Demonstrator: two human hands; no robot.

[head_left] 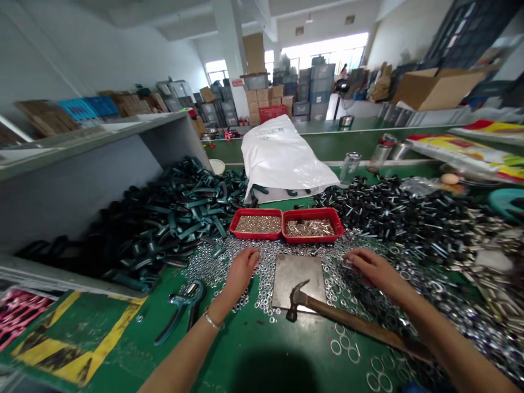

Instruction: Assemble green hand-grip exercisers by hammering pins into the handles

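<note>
My left hand [243,266] is just left of the steel plate [286,278], over a spread of small metal nuts [265,273]. Its fingers are pinched together, and whatever is between them is too small to make out. Right of the plate, my right hand [363,263] has its fingertips closed over loose metal rings [336,281]; what they hold cannot be made out. A claw hammer [327,309] with a wooden handle lies across the plate's near edge, its handle running under my right forearm. A teal hand grip with a spring [186,305] rests near my left forearm.
Two red trays [257,236] of small metal parts stand beyond the plate. Teal handles [192,204] are heaped at left, black-headed bolts [393,213] at right. A white sack [282,158] lies behind the trays. A grey shelf [123,136] borders the left side.
</note>
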